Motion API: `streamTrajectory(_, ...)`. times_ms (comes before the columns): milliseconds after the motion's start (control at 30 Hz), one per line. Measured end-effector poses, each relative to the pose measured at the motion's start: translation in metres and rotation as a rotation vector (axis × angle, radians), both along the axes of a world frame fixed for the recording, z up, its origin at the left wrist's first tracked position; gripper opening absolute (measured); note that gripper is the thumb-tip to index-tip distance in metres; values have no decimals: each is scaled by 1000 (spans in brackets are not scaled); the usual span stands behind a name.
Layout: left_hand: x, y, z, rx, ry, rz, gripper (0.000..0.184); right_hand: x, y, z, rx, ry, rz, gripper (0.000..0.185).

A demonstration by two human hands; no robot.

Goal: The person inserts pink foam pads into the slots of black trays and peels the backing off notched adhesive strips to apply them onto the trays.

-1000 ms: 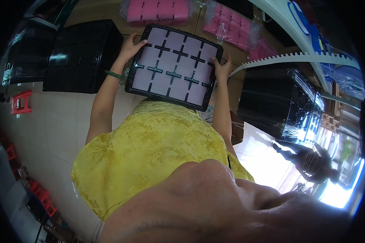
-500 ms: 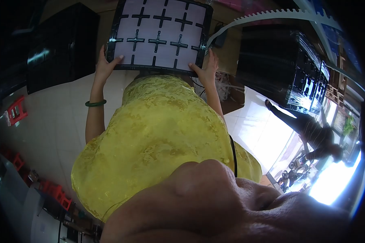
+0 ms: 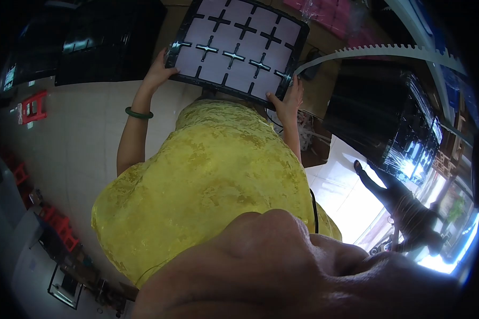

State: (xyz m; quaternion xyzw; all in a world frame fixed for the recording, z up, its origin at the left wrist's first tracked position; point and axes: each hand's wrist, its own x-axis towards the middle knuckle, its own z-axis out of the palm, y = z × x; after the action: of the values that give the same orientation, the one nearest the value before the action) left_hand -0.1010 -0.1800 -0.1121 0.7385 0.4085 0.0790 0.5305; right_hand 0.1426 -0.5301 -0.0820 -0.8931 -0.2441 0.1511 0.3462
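A black tray (image 3: 224, 85) with pale lilac cells and raised black cross-shaped dividers is held in front of my body, slanting down toward the right. My left hand (image 3: 158, 70), below a green bangle (image 3: 139, 113), grips its left edge with the thumb over the near left corner. My right hand (image 3: 288, 101) grips the near right corner, thumb on top and the other fingers along the outer side. The tray's far edge is cut off by the top of the view, and its underside is hidden.
Black stacks stand left (image 3: 112, 42) and right (image 3: 378, 111), the right one film-wrapped. A pale toothed strip (image 3: 378, 52) arches right of the tray. Pink bundles (image 3: 330, 16) lie behind. A red stool (image 3: 33, 107) stands left. Another person (image 3: 407, 207) is at the right.
The tray has shifted right in the view and turned clockwise, with both hands still on it. The surroundings have shifted too, so my head has moved.
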Motion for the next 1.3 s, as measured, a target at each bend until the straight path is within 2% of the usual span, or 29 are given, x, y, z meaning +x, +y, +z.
streamTrajectory(67, -11, 5, -7, 33, 61, -36, 103, 1, -12, 2, -8, 23, 24, 114)
streamTrajectory(167, 5, -9, 17, 80, 124, 121, 99, 3, 2, 9, -40, 12, -24, 115)
streamTrajectory(267, 6, -9, 45, -197, 120, -7, 111, 6, 5, 4, -22, 4, 5, 117)
streamTrajectory(400, 4, -7, 57, -195, 149, -92, 123, 5, -4, 11, -106, 42, 69, 121)
streamTrajectory(467, 11, -6, 56, -153, 151, -169, 126, 7, 0, 17, -171, 15, 89, 124)
streamTrajectory(567, 16, 28, -3, 86, 137, -133, 127, 14, 3, 35, -343, -140, 91, 128)
streamTrajectory(667, 64, 48, 35, 114, -38, 3, 121, 19, 6, 36, -294, -287, 53, 128)
streamTrajectory(733, 106, 79, 20, 308, 16, 57, 121, 21, 12, 28, -277, -199, 1, 127)
streamTrajectory(800, 155, 100, 13, 392, 69, 52, 116, 20, 17, 21, -264, -149, -31, 125)
streamTrajectory(900, 209, 124, -13, 400, 180, -12, 108, 15, 21, 22, -265, -142, -61, 124)
streamTrajectory(933, 224, 148, -57, 296, 54, -36, 95, 13, 21, 24, -274, -144, -77, 124)
streamTrajectory(1033, 224, 144, -39, 327, 71, 32, 85, 12, 21, 22, -275, -131, -121, 124)
streamTrajectory(1133, 208, 134, -21, 404, 17, -122, 80, 6, 21, 21, -273, -108, -124, 124)
streamTrajectory(1233, 196, 129, -2, 130, -175, -207, 82, 1, 19, 23, -287, -56, -99, 125)
streamTrajectory(1300, 198, 133, -14, 257, -67, -102, 82, 1, 20, 25, -292, -50, -89, 124)
